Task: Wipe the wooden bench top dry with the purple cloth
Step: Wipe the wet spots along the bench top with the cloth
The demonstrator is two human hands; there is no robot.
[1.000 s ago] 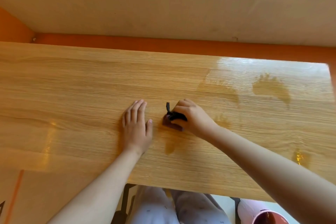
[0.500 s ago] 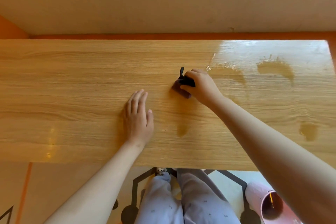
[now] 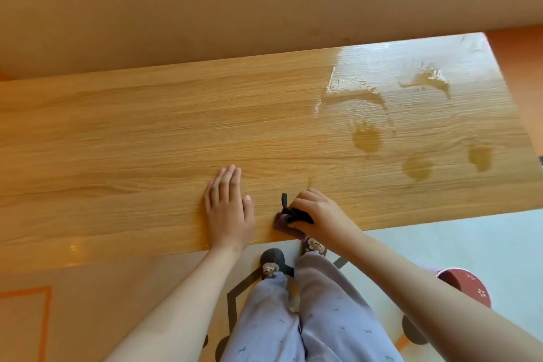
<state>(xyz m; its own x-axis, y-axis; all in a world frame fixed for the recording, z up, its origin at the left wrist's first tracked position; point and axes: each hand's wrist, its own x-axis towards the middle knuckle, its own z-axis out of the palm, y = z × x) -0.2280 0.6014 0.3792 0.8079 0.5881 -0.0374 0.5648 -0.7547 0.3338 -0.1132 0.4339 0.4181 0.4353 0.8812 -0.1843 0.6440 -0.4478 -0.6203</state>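
The wooden bench top [image 3: 147, 132] stretches across the view against a beige wall. Wet patches and puddles [image 3: 367, 141] darken its right part, with a glossy film at the far right. My right hand [image 3: 320, 213] grips the small bunched purple cloth [image 3: 281, 222], which has a dark strap sticking up, and presses it on the wood close to the bench's near edge. My left hand [image 3: 227, 209] lies flat on the bench just left of the cloth, fingers straight.
Below the near edge I see my legs in lilac trousers [image 3: 308, 317] and slippers on a patterned floor. A red and pink stool or cup [image 3: 467, 285] stands on the floor at the right. The bench's right end [image 3: 517, 114] borders an orange floor strip.
My right hand has dragged the cloth from the middle of the bench back toward the near edge. The view tilted down and shifted; my left hand stayed flat in place.
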